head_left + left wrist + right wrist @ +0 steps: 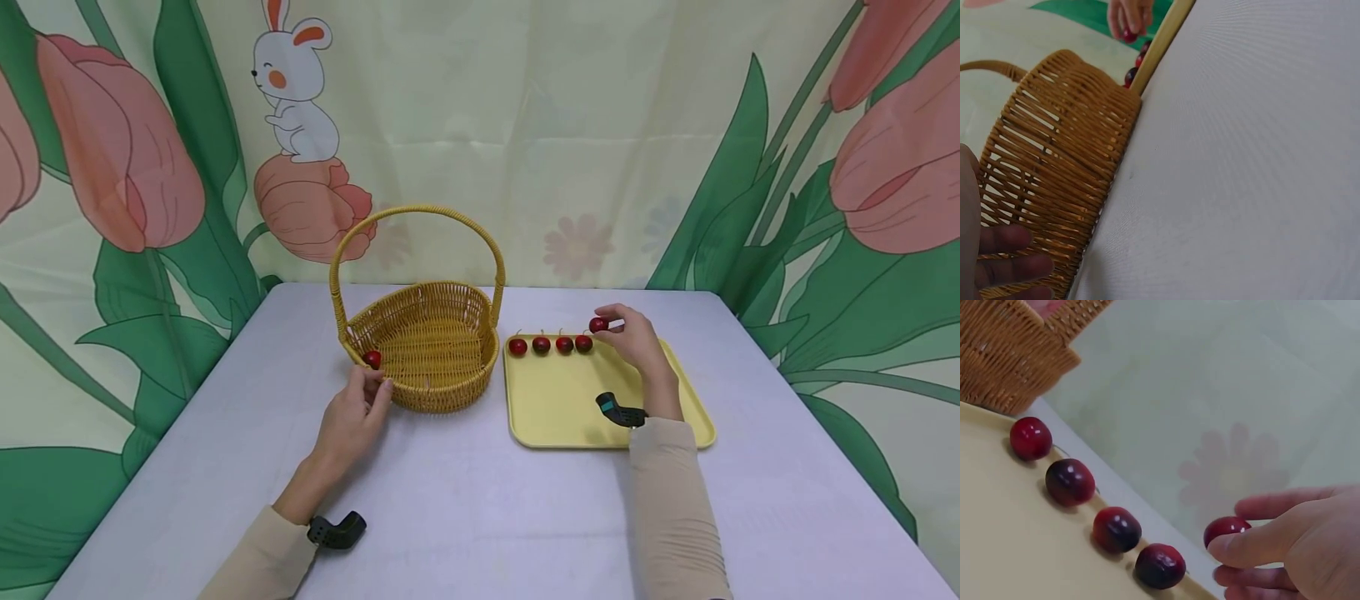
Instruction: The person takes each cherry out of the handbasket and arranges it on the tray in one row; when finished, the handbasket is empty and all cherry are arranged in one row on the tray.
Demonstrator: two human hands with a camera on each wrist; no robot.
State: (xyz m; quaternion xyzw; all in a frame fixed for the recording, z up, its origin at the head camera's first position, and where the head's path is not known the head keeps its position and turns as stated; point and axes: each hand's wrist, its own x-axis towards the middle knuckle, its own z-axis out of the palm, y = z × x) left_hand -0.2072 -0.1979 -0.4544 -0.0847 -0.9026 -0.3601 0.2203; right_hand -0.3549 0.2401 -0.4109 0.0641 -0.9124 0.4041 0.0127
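Observation:
My left hand (351, 425) grips the front-left rim of the wicker basket (448, 392). Three of its fingers (1013, 270) lie by the outer wall in the left wrist view; its grip at the rim is partly hidden. One red cherry (372, 359) sits just inside the basket, close to this hand. Over the back edge of the yellow tray (562, 408), my right hand (632, 337) pinches a cherry (1227, 529) between thumb and fingers. Several dark red cherries (1116, 530) with stems form a row along that edge, left of the right hand.
A white cloth covers the table (465, 517). The basket's tall arched handle (420, 208) rises above it, and the tray stands just to its right. Behind the table hangs a curtain (465, 92) printed with tulips and a rabbit. Both wrists carry black camera mounts (337, 531).

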